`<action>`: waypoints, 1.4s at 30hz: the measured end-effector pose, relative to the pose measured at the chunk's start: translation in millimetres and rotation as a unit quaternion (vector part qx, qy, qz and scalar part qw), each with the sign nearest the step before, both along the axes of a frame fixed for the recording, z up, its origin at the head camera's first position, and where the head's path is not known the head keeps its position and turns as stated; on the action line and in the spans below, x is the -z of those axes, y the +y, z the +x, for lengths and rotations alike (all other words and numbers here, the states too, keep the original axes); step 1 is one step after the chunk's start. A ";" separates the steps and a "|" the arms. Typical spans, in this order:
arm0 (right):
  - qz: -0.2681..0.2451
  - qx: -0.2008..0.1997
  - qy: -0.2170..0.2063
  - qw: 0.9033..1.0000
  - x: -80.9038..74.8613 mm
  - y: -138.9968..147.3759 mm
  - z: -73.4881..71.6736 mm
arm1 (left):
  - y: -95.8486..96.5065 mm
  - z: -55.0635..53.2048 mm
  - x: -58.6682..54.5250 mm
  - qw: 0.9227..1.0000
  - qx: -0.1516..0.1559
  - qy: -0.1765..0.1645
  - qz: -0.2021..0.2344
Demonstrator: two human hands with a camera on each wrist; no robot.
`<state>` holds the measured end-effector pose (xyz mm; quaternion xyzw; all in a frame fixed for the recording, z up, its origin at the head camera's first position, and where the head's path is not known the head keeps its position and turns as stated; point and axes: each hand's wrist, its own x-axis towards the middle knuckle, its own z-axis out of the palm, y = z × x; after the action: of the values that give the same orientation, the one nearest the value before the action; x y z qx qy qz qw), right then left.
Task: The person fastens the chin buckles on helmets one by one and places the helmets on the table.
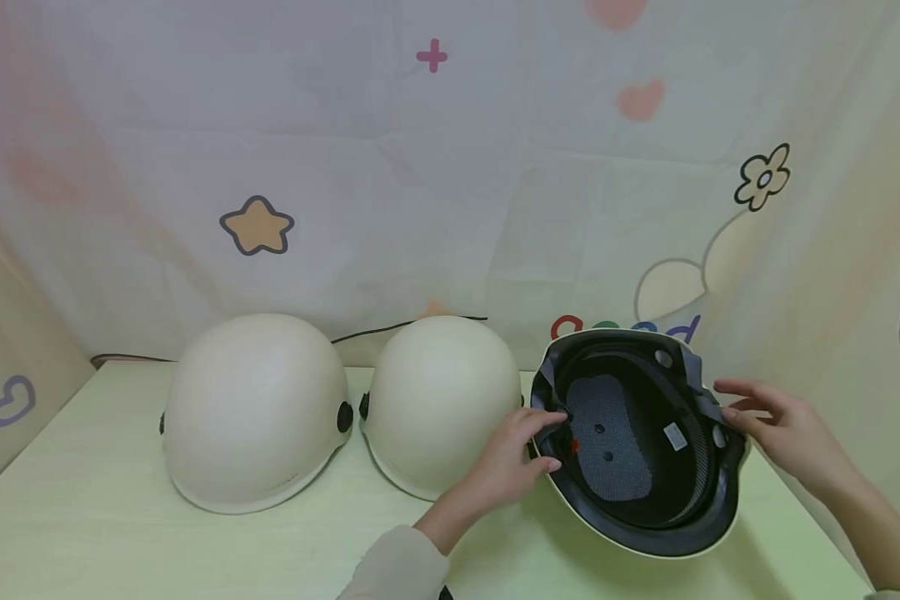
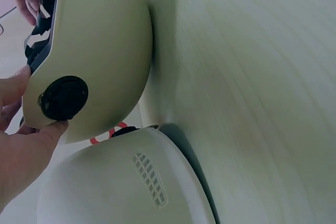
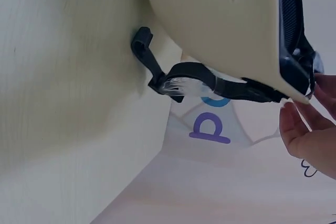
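Note:
An upturned cream helmet (image 1: 675,546) lies at the right of the table, its black padded lining (image 1: 607,433) facing up. My left hand (image 1: 506,458) grips its left rim; in the left wrist view the thumb presses beside a round black side disc (image 2: 64,98) and the fingers reach over the edge. On the opposite side, my right hand (image 1: 802,437) pinches the rim where the grey strap (image 1: 708,404) runs. A black chin strap (image 3: 194,72), partly wrapped in clear plastic, hangs outside the shell down toward the tabletop in the right wrist view.
Two more cream helmets stand dome up to the left: a larger one (image 1: 255,417) and a middle one (image 1: 442,400) close beside my left hand. A dark cord (image 1: 375,332) runs behind them. The patterned curtain (image 1: 420,183) backs the pale table (image 1: 82,500).

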<state>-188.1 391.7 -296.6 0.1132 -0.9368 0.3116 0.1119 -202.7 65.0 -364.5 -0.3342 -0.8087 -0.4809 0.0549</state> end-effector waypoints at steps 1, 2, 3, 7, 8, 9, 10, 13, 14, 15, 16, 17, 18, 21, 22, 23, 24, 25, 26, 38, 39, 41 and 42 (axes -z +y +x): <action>0.004 -0.006 -0.006 1.000 0.5 1.5 -1.0 | -0.2 -0.1 0.5 1.000 0.002 -0.001 0.001; 0.009 -0.013 -0.012 1.000 0.7 2.8 -1.9 | -0.2 -0.3 1.0 1.000 0.003 -0.001 0.000; 0.012 -0.019 -0.016 1.000 1.1 3.7 -2.5 | -0.3 -0.6 1.6 1.000 0.003 0.001 0.000; 0.018 -0.035 -0.031 0.999 2.7 8.2 -5.8 | -0.2 -0.7 2.4 1.000 0.005 -0.002 0.003; 0.016 -0.040 -0.032 0.999 2.7 9.4 -5.9 | -0.2 -0.5 2.5 1.000 0.006 -0.002 0.004; 0.012 -0.045 -0.031 0.998 3.3 10.6 -6.1 | -0.3 -0.1 2.3 1.000 0.005 0.000 0.003; 0.008 -0.049 -0.030 0.998 3.7 12.0 -6.1 | -0.2 0.5 1.8 1.000 0.005 -0.003 0.001; -0.004 -0.053 -0.026 0.998 4.4 15.8 -4.6 | -0.2 2.1 0.9 1.000 0.006 0.001 -0.004; -0.008 -0.050 -0.027 0.998 4.6 16.6 -3.5 | 0.0 2.5 0.6 1.000 0.006 0.005 -0.007; -0.010 -0.047 -0.028 0.998 4.9 17.3 -2.5 | 0.1 3.0 0.4 1.000 0.005 0.008 -0.010; -0.010 -0.040 -0.032 0.999 4.8 17.9 -1.2 | 0.3 3.3 0.4 1.000 0.006 0.009 -0.012; -0.010 -0.033 -0.038 0.999 4.5 18.6 0.3 | 0.6 3.5 0.5 1.000 0.006 0.011 -0.012; -0.012 -0.028 -0.040 0.999 4.6 19.2 1.9 | 0.5 3.8 0.5 1.000 0.007 0.014 -0.012; -0.031 -0.015 -0.050 0.998 3.8 21.8 7.6 | 0.6 4.1 1.5 1.000 0.009 0.011 -0.010; -0.038 -0.012 -0.051 0.998 3.7 22.9 9.7 | 0.5 4.0 1.9 1.000 0.009 0.007 -0.007; -0.047 -0.011 -0.051 0.998 3.7 24.2 11.6 | 0.3 4.0 2.2 1.000 0.010 0.003 -0.004; -0.056 -0.011 -0.051 0.997 3.9 25.5 13.4 | 0.0 3.9 2.5 1.000 0.010 0.000 -0.001; -0.062 -0.012 -0.054 0.997 3.9 26.9 15.1 | -0.1 3.6 2.9 1.000 0.009 -0.004 0.000; -0.064 -0.013 -0.058 0.996 4.2 28.3 16.6 | -0.2 3.2 3.2 1.000 0.009 -0.007 0.002; -0.097 -0.064 -0.080 0.990 27.8 42.1 32.2 | -0.2 1.9 3.5 1.000 0.006 -0.001 -0.007; -0.106 -0.075 -0.080 0.988 30.8 43.3 34.2 | -0.4 2.0 3.7 1.000 0.006 -0.002 -0.007; -0.123 -0.089 -0.083 0.985 35.6 45.7 37.6 | -0.7 2.0 4.1 1.000 0.004 -0.002 -0.004; -0.131 -0.093 -0.084 0.983 37.7 46.9 39.4 | -0.8 2.1 4.1 1.000 0.002 -0.005 -0.003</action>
<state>-148.7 438.6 -334.3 0.1575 -0.8793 0.4492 0.0167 -200.6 64.2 -368.5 -0.3334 -0.8097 -0.4805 0.0485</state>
